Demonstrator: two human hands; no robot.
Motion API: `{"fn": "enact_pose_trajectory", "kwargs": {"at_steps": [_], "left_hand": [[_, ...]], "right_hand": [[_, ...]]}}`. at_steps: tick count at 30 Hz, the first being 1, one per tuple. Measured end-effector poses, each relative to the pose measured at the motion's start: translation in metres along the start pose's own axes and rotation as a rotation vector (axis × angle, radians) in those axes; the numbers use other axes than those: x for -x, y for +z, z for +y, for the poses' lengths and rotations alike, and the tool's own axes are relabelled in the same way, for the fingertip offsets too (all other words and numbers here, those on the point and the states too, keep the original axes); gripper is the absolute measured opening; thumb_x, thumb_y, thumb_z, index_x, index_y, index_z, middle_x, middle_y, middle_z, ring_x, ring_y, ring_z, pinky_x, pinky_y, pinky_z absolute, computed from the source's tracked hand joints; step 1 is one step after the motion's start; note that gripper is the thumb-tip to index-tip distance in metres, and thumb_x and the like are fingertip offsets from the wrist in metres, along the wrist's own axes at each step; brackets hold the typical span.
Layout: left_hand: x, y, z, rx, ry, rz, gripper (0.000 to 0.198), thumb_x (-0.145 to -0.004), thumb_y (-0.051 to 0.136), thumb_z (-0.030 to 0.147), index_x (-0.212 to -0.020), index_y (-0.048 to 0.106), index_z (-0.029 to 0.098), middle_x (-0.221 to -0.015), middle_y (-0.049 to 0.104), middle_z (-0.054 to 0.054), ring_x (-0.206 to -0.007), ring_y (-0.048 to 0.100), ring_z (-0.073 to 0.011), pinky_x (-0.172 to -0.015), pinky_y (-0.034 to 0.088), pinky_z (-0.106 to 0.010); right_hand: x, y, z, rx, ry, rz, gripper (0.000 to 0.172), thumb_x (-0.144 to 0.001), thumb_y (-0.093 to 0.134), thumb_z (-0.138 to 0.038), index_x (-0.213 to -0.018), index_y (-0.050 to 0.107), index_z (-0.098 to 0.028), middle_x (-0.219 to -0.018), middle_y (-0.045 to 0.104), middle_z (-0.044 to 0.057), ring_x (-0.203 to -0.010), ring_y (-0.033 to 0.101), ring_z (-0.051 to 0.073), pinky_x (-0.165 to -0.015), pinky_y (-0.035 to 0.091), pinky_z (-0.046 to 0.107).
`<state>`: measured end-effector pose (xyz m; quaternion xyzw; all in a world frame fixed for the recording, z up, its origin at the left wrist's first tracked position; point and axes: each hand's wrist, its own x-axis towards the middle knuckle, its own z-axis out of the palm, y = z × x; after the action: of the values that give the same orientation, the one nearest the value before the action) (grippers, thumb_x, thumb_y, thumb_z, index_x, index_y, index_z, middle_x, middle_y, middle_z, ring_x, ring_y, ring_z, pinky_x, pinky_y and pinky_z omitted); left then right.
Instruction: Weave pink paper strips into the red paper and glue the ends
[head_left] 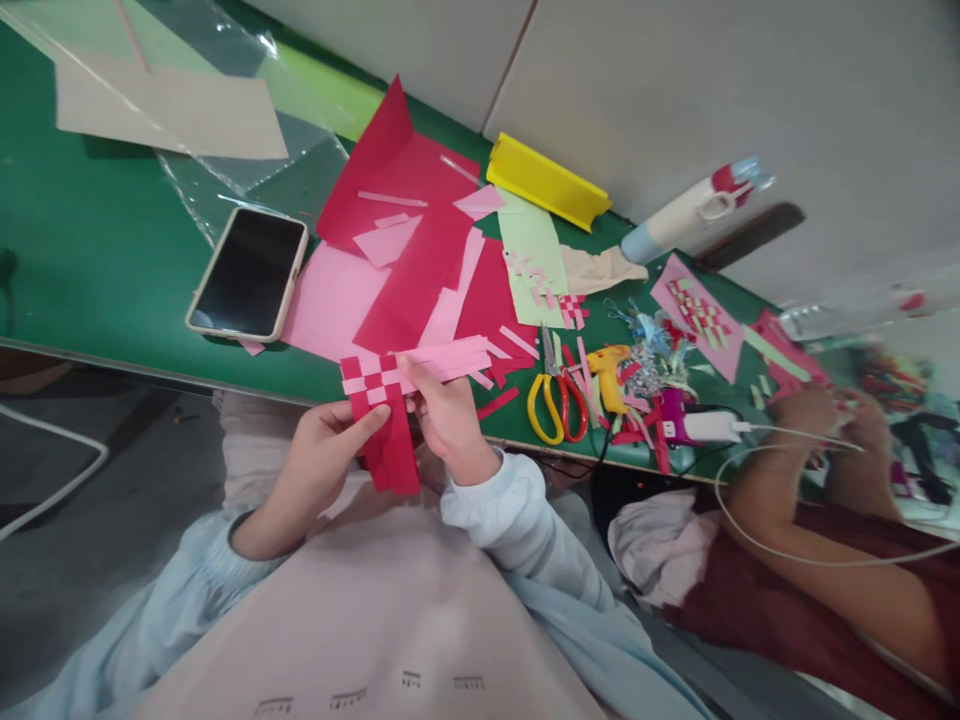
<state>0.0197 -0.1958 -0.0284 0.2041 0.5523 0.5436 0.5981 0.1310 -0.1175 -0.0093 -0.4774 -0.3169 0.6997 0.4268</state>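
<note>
Between my hands is a woven piece of paper strips [373, 381], pink crossed with red in a small checkerboard. Its loose red ends hang down and its pink ends stick out to the right. My left hand [326, 445] pinches the woven part near its lower edge, thumb on top. With the thumb over the pink strips, my right hand [446, 415] grips the piece at its right side; the fingers behind are partly hidden. Just beyond lie red paper sheets [409, 280] and pink paper [330, 300] on the green table [97, 250].
A phone [251, 270] lies left, near clear plastic sleeves [255, 130]. To the right are scissors [556, 395], a yellow glue gun [609, 375] and paper scraps. A yellow holder [551, 180] and a bottle [686, 215] stand behind. A co-worker's hands [817, 415] work at far right.
</note>
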Motion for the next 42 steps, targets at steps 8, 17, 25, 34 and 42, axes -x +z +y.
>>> {"fn": "enact_pose_trajectory", "kwargs": {"at_steps": [8,17,25,34,42], "left_hand": [[0.005,-0.007,-0.002,-0.031,-0.018,-0.064,0.030,-0.068,0.083,0.046,-0.070,0.076,0.018,-0.072,0.073,-0.006,-0.060,0.061,-0.0157,-0.056,0.054,-0.028],[0.005,-0.006,-0.002,-0.044,-0.074,-0.132,0.042,-0.070,0.078,0.059,-0.062,0.071,0.018,-0.065,0.070,-0.007,-0.060,0.064,-0.0188,-0.061,0.057,-0.032],[0.005,-0.008,-0.004,-0.065,-0.067,-0.133,0.040,-0.070,0.078,0.057,-0.069,0.074,0.018,-0.068,0.070,-0.007,-0.062,0.064,-0.0193,-0.062,0.057,-0.033],[0.000,-0.016,-0.007,-0.062,0.072,0.114,0.032,-0.064,0.086,0.046,-0.079,0.078,0.019,-0.073,0.075,-0.005,-0.061,0.065,-0.0157,-0.058,0.057,-0.027],[0.002,-0.015,-0.001,-0.066,0.064,0.100,0.033,-0.065,0.084,0.048,-0.076,0.076,0.018,-0.068,0.073,-0.003,-0.062,0.067,-0.0154,-0.061,0.059,-0.026]], "right_hand": [[-0.001,-0.003,0.000,-0.077,0.093,-0.094,0.041,-0.052,0.091,-0.033,-0.081,0.066,-0.020,-0.080,0.071,-0.002,-0.074,0.065,0.015,-0.069,0.056,0.028],[0.001,0.000,0.003,-0.071,0.048,-0.094,0.036,-0.055,0.089,-0.033,-0.082,0.066,-0.021,-0.083,0.071,-0.002,-0.084,0.067,0.017,-0.087,0.055,0.034],[0.001,0.000,0.005,-0.102,0.085,-0.079,0.032,-0.055,0.090,-0.032,-0.067,0.064,-0.018,-0.068,0.066,-0.003,-0.067,0.061,0.013,-0.073,0.053,0.030],[0.000,-0.001,0.004,-0.105,0.047,-0.093,0.033,-0.054,0.090,-0.029,-0.075,0.067,-0.019,-0.080,0.071,-0.001,-0.075,0.065,0.014,-0.078,0.055,0.031],[0.003,-0.005,-0.001,0.065,0.141,-0.172,0.036,-0.051,0.091,-0.035,-0.072,0.067,-0.017,-0.071,0.068,-0.002,-0.067,0.062,0.013,-0.068,0.051,0.028]]}}
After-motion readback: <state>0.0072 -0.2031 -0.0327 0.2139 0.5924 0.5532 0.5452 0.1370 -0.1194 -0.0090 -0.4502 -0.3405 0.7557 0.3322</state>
